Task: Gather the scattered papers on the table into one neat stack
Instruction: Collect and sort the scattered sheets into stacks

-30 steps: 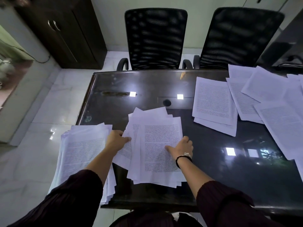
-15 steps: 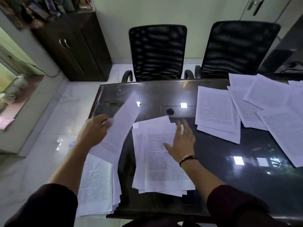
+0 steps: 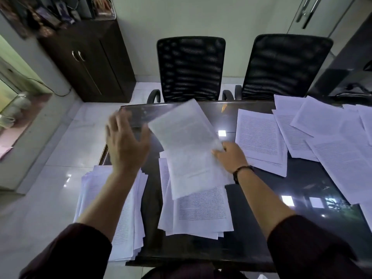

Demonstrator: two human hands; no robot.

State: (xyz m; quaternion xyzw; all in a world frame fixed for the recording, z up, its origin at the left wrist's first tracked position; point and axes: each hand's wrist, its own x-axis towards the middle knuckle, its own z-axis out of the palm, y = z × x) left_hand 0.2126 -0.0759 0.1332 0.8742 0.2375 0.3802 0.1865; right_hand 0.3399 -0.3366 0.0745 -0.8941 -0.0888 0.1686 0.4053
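Fingers [image 3: 218, 151] pinch sheet [image 3: 187, 137]; left hand [image 3: 126, 146] spread.

Dense printed lines cover the white paper sheets [image 3: 259, 135] across the dark glossy table [image 3: 261, 228]. None can be read.

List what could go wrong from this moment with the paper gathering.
1. The left stack overhangs the table's left edge; a nudge from the open left hand could send sheets to the floor.
2. The lifted sheet, pinched at one edge by the right hand, could bend or slip.
3. The middle pile is fanned unevenly, so merging may misalign.
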